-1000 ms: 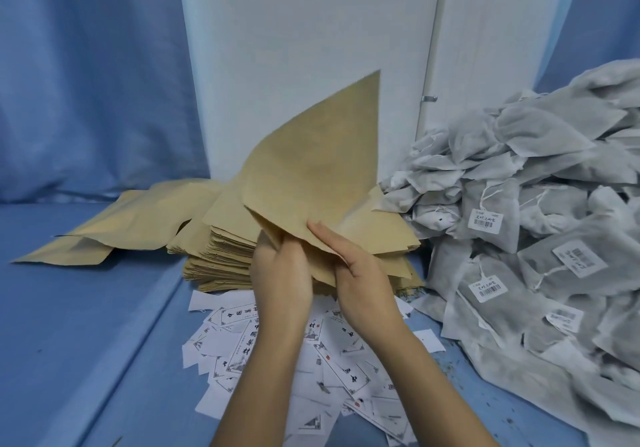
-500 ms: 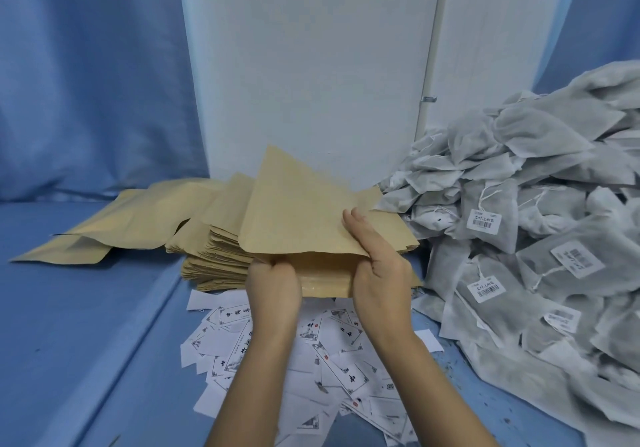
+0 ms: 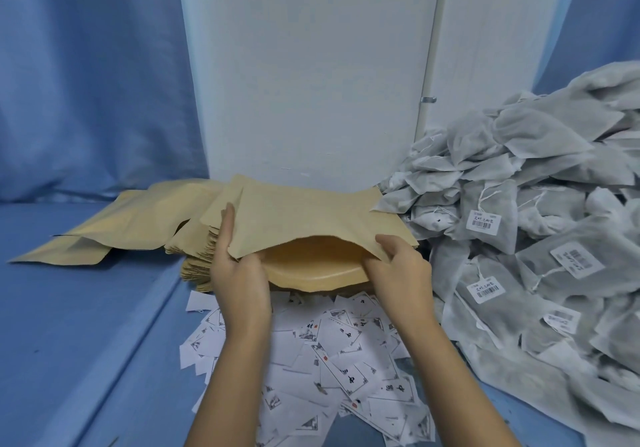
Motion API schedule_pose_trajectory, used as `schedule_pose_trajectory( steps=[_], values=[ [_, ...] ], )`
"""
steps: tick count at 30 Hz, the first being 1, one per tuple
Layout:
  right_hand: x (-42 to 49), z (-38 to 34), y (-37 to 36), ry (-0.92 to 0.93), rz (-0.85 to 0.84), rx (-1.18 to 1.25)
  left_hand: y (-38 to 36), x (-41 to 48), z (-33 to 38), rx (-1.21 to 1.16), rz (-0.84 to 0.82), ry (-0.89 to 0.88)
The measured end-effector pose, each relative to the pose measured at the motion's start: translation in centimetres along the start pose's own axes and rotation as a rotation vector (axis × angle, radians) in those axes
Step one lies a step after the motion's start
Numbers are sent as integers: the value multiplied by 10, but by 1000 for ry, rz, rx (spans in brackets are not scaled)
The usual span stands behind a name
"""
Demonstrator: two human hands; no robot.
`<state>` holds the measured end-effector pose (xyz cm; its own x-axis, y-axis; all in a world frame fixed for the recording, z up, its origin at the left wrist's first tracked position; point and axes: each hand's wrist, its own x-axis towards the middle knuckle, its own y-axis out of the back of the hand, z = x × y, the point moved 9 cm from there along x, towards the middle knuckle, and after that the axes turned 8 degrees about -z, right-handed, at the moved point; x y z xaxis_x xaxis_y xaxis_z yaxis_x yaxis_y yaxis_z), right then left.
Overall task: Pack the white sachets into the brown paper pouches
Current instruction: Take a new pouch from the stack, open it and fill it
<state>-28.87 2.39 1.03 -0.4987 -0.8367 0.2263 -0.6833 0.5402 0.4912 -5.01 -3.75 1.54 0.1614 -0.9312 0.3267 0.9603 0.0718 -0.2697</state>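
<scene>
A brown paper pouch point(image 3: 304, 218) lies flat on top of the stack of brown pouches point(image 3: 197, 270), its mouth facing me and spread wide so the orange-brown inside shows. My left hand point(image 3: 239, 273) pinches the left corner of the mouth's upper sheet. My right hand point(image 3: 398, 273) pinches the right corner of the mouth. A large heap of white sachets point(image 3: 540, 224) with strings and barcode labels lies just to the right of the pouch.
Loose white printed paper slips point(image 3: 332, 356) are scattered on the blue surface below the pouch stack. More brown pouches point(image 3: 114, 228) fan out to the left. A white panel point(image 3: 311, 75) stands behind, with blue curtain on both sides.
The pouch, held upright a second ago, has come down flat onto the stack. My hands have moved apart to its two corners and its mouth now gapes open.
</scene>
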Motion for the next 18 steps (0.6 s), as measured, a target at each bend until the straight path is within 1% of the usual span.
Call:
schedule_pose_trajectory(
  steps=[4,7,9,12,15,18],
  values=[
    [-4,-4,6,15,79,187,-9,-1,5,211,-84,-115],
    [-6,-7,5,47,99,209,-20,-4,4,344,-147,-194],
    [-5,-7,3,65,79,229,-27,-5,6,358,-189,-227],
    [-8,-11,-1,90,53,343,-34,-9,13,294,-248,-252],
    [-13,-15,-1,109,85,407,-40,-13,19,261,-288,-314],
    [-13,-12,-3,81,108,458,-42,-15,20,275,-301,-380]
  ],
)
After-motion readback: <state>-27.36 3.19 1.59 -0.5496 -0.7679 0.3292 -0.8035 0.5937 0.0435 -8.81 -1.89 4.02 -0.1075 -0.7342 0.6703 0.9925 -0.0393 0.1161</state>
